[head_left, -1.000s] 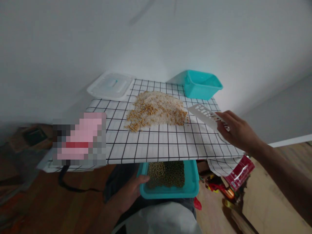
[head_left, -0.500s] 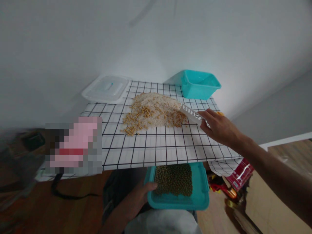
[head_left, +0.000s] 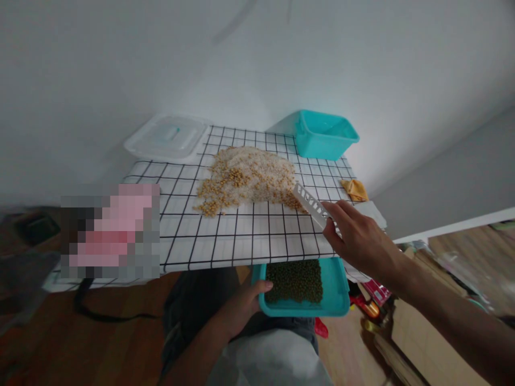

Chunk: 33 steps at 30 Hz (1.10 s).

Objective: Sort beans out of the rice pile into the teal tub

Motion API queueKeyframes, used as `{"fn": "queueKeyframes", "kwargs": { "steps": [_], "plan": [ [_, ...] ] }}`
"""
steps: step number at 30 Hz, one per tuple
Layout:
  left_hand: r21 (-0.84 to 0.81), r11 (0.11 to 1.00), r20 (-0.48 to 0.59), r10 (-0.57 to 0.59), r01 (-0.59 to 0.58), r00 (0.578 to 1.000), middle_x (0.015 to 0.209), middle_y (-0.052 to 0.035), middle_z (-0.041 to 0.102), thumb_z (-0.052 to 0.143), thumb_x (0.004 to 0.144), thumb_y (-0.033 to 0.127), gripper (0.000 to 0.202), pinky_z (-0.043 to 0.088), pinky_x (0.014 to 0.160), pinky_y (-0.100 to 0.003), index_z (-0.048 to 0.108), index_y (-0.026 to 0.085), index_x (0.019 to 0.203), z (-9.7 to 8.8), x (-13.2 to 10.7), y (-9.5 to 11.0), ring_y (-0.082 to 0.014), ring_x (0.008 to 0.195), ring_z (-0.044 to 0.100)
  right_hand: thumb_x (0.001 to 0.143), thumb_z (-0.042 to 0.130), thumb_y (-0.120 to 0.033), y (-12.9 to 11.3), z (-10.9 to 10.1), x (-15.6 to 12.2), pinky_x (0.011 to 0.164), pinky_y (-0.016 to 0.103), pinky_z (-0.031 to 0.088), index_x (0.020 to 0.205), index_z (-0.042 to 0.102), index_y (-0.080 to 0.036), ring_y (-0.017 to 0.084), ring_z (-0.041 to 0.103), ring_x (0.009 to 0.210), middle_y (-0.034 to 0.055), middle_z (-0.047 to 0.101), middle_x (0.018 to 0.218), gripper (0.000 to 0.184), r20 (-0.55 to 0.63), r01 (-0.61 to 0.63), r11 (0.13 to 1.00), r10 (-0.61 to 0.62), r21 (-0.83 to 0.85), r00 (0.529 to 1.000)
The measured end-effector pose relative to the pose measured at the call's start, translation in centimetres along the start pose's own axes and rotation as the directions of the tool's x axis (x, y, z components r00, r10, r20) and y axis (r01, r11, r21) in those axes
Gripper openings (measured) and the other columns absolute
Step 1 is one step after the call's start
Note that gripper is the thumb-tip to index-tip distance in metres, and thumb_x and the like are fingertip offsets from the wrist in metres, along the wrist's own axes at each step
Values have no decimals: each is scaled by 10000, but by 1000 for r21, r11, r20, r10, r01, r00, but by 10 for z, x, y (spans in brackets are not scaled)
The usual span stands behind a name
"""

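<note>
My left hand [head_left: 253, 295] grips the left rim of a turquoise plastic tub [head_left: 336, 289], thumb over the edge. The tub sits just below the table's front edge, with small dark green beans [head_left: 295, 281] inside, mostly on its left. My right hand [head_left: 356, 230] is closed round a long, flat white plastic tool with slots [head_left: 311, 206]. Its far end meets the right edge of a heap of white rice-like grains [head_left: 259, 166] mixed with yellow beans [head_left: 237, 178]. Yellow beans lie thickest on the heap's front and left.
A black-and-white checked cloth [head_left: 225, 244] covers the table. At the back stand a clear plastic lid [head_left: 171, 136] and a second turquoise tub [head_left: 325, 142] by the wall. A yellow cloth [head_left: 354, 189] lies at right, a pixelated pink item [head_left: 116, 222] at left.
My right hand has drawn the slotted tool toward me, to the heap's front right edge. The turquoise tub has shifted slightly right and closer beneath the table edge. The view has shifted a little.
</note>
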<state>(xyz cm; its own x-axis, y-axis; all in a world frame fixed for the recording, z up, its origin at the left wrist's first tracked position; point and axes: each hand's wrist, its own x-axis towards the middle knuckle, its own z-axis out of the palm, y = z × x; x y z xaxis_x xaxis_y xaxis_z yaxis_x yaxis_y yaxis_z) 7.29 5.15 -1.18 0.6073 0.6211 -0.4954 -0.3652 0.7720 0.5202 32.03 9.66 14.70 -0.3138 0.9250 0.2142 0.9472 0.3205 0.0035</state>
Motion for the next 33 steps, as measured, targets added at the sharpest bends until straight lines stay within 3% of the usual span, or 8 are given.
{"fn": "queueKeyframes", "kwargs": {
  "steps": [5,10,15,18,24,33],
  "plan": [
    [-7,1000,-5,4,-4,1000,1279,-93,710,637,872,255,480,484,1040,-475,561,226,1345,2,0,-1,-303,1251,612,958,438,-180,4,-15,-9,673,327,512,1288,507,-146,183,616,784,94,626,1038,339,-59,-3,1000,3,-8,998],
    [19,1000,30,14,-14,999,1303,-68,701,597,901,250,438,499,1019,-448,565,254,1339,3,1,0,-297,1284,588,939,487,-164,22,-25,-26,683,319,527,1289,510,-159,174,630,786,93,638,1052,351,-92,54,999,-54,3,994],
    [-25,999,37,-26,27,999,1285,-75,711,590,901,246,476,501,1011,-471,530,236,1373,-1,4,-3,-294,1265,603,906,545,-142,41,-25,-48,641,272,521,1266,539,-158,138,629,727,57,639,973,361,-129,150,989,-147,15,981],
    [-33,999,48,-29,31,998,1295,-71,706,586,906,234,490,500,1011,-469,511,246,1391,-2,5,-3,-286,1260,607,902,557,-140,46,-19,-58,613,263,514,1267,541,-159,126,617,690,51,640,973,366,-112,143,990,-140,16,984],
    [-34,999,62,-17,19,998,1314,-81,694,579,911,216,490,480,1029,-470,508,244,1395,-1,5,-1,-285,1264,602,921,521,-130,37,-4,-60,650,277,527,1342,487,-166,136,612,719,62,625,999,425,-7,147,982,-147,119,989],
    [-16,1000,51,19,-18,999,1327,-87,682,577,902,211,496,457,1043,-473,518,257,1392,-6,-1,-3,-290,1268,593,911,531,-118,12,2,-48,624,282,536,1343,492,-145,139,607,725,49,635,975,434,-48,289,953,-286,84,957]
  ]
}}
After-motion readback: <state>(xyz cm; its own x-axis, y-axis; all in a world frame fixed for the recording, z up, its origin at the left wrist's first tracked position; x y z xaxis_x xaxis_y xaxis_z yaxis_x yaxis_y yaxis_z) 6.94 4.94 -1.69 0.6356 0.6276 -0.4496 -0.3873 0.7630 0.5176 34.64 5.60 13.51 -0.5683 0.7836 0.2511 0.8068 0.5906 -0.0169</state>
